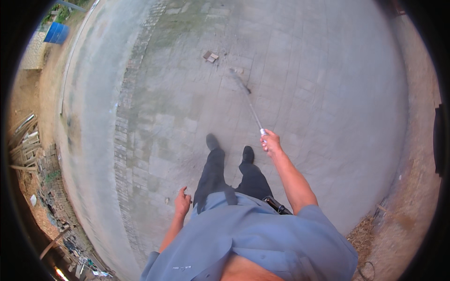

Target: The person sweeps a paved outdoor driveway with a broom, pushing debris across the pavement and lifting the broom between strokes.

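Observation:
My right hand (270, 141) is wrapped around the pale grip of a thin long-handled tool (254, 113), which looks like a broom. It reaches forward, and its dark head (241, 81) is blurred over the paving beside a small pale scrap (239, 70). Just beyond lies a flattened brown cardboard piece (210, 56) with small debris around it. My left hand (182, 202) hangs beside my left thigh with nothing in it, its fingers somewhat apart. Both my dark shoes (248, 154) stand on the grey paving (299, 116).
A brick strip (123, 121) runs along the left of the paving. Further left are a stack of bricks (52, 175), a heap of wood scraps (26, 144) and a blue barrel (56, 33). Dry brown plant litter (362, 233) lies at the lower right.

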Motion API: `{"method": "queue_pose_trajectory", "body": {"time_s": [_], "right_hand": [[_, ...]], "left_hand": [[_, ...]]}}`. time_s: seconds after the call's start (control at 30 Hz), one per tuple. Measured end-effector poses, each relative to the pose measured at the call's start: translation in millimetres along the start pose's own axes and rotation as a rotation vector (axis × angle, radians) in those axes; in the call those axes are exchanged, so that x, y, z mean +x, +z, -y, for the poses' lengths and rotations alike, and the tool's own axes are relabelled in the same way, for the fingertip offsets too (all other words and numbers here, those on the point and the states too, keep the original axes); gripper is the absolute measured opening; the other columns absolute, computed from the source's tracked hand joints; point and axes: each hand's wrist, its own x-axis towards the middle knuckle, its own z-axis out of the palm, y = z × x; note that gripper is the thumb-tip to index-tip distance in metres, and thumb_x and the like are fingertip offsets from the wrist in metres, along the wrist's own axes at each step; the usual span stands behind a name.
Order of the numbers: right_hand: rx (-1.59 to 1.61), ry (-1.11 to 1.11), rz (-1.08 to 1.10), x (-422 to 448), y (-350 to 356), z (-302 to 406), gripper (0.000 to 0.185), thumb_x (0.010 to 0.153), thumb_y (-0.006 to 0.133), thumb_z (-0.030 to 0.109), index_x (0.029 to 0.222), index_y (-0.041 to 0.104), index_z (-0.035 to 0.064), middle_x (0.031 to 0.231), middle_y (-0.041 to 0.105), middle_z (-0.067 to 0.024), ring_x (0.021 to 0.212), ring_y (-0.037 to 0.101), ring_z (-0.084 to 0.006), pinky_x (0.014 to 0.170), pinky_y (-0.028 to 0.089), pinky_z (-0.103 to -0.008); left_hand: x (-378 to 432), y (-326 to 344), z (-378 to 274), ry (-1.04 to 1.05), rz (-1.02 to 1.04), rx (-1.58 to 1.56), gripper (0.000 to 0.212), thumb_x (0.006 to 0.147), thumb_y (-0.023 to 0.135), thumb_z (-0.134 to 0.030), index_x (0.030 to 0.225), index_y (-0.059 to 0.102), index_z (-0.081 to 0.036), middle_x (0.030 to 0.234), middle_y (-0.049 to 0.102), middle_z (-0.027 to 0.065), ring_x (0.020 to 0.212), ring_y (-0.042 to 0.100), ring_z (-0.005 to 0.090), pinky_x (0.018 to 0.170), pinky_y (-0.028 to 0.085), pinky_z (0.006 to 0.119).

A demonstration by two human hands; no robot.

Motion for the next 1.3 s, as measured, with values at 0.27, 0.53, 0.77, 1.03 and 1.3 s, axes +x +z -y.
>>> {"method": "queue_pose_trajectory", "body": {"time_s": [0.27, 0.53, 0.77, 1.03, 1.3], "right_hand": [[0.028, -0.052, -0.252, 80, 28, 27, 0.027, 0.083, 0.049, 0.001, 0.11, 0.05, 0.0058, 0.064, 0.047, -0.0027, 0.045, 0.04, -0.0075, 0.034, 0.03, -0.0204], [-0.165, -0.016, -0.026, 44, 180, -31, 0.038, 0.082, 0.051, 0.0, 0.119, 0.051, 0.0038, 0.06, 0.045, -0.0017, 0.041, 0.039, -0.0075, 0.032, 0.029, -0.0214], [-0.192, 0.081, 0.218, 6, 208, 20, 0.052, 0.084, 0.053, 0.001, 0.135, 0.041, 0.0039, 0.07, 0.051, -0.0044, 0.047, 0.04, -0.007, 0.034, 0.03, -0.0197], [-0.068, -0.028, -0.003, 61, 122, 118, 0.05, 0.084, 0.05, 0.003, 0.133, 0.041, 0.0071, 0.067, 0.049, -0.0046, 0.046, 0.039, -0.0067, 0.034, 0.029, -0.0185], [0.058, 0.0, -0.233, 187, 63, 201, 0.008, 0.083, 0.048, 0.0, 0.083, 0.049, 0.0088, 0.061, 0.047, -0.0026, 0.043, 0.039, -0.0072, 0.032, 0.028, -0.0197]], "left_hand": [[29, -53, -7, -0.045, -0.024, -0.047, 0.047, 0.081, 0.05, -0.015, 0.127, 0.047, -0.005, 0.072, 0.064, 0.0134, 0.065, 0.066, 0.0232, 0.068, 0.051, 0.036], [32, -65, 28, -0.127, -0.007, -0.099, 0.048, 0.081, 0.051, -0.016, 0.128, 0.047, -0.005, 0.073, 0.064, 0.0126, 0.065, 0.066, 0.0219, 0.068, 0.051, 0.035], [60, -74, 6, -0.074, 0.0, -0.17, 0.048, 0.082, 0.049, -0.017, 0.129, 0.046, -0.006, 0.072, 0.064, 0.0122, 0.063, 0.065, 0.0213, 0.069, 0.05, 0.035], [90, -81, -11, -0.105, -0.081, -0.248, 0.05, 0.079, 0.049, -0.01, 0.129, 0.046, -0.007, 0.069, 0.063, 0.0105, 0.061, 0.063, 0.0205, 0.061, 0.05, 0.034], [61, -51, -67, -0.077, -0.157, -0.098, 0.048, 0.08, 0.051, -0.011, 0.128, 0.048, -0.008, 0.071, 0.062, 0.0115, 0.06, 0.06, 0.0202, 0.063, 0.049, 0.034]]}}
